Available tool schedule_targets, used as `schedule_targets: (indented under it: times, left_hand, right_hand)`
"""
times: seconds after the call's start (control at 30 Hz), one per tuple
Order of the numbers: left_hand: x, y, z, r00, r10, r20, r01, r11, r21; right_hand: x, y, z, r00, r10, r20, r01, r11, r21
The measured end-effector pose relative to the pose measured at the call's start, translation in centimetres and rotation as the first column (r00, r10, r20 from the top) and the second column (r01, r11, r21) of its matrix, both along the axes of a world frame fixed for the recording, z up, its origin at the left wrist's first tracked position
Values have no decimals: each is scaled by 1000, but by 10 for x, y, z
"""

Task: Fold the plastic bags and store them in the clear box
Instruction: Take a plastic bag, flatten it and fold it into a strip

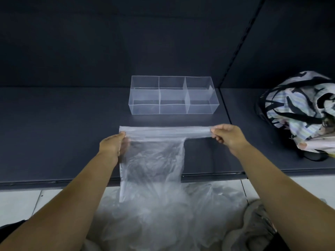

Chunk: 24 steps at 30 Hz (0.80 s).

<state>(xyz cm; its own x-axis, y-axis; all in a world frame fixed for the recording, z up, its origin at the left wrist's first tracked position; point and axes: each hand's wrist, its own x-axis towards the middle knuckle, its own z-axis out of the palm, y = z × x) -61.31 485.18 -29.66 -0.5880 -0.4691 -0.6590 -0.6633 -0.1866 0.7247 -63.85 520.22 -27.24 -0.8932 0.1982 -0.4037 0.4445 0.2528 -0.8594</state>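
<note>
We are mid-fold: our left hand (pixel 113 144) and right hand (pixel 227 135), well apart, each pinch an end of the plastic bag (pixel 163 132), stretched taut at 6 o'clock of the clear box (pixel 172 98). Next, we judge, the hanging part needs folding up before storing.

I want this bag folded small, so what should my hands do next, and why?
Probably turn the folded band over toward you. The left hand and right hand pinch its ends at the top of the plastic bag, while most of the bag hangs unfolded over the shelf edge.
</note>
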Motion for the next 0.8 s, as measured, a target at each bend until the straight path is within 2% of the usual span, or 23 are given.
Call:
schedule_targets:
  times: [0.1,0.2,0.3,0.4,0.47,0.53,0.6,0.67,0.73,0.8]
  left_hand:
    - [-8,6,9,998,58,-12,-57,996,75]
    - [-1,9,12,999,-50,-16,49,998,-41]
    - [27,10,6,997,-65,-48,59,992,-110]
    - [65,9,-1,997,-16,-72,5,989,-149]
    - [92,9,-6,997,33,-72,-47,978,-201]
    - [120,13,-8,994,79,-72,-94,967,-236]
    - [142,19,-9,992,123,-41,-129,964,-233]
    - [156,25,-13,992,125,22,-118,972,-202]
    - [166,30,-15,989,110,96,-102,991,-91]
    - [174,34,-15,987,98,129,-109,991,81]
  right_hand:
    - [-16,-1,7,978,-179,-107,184,982,38]
    - [-8,-4,12,959,-243,-146,249,968,24]
    - [33,-13,14,985,-145,-96,144,989,-14]
    - [94,-29,13,999,32,39,-28,996,-88]
    - [138,-42,7,973,184,136,-167,977,-134]
    - [173,-55,-4,934,251,255,-206,960,-192]
    - [193,-64,-17,891,141,431,-62,979,-192]
    - [204,-69,-25,795,0,607,172,959,-225]
    - [207,-75,-27,716,-24,698,386,846,-368]
    - [208,-81,-29,709,-25,704,497,726,-475]
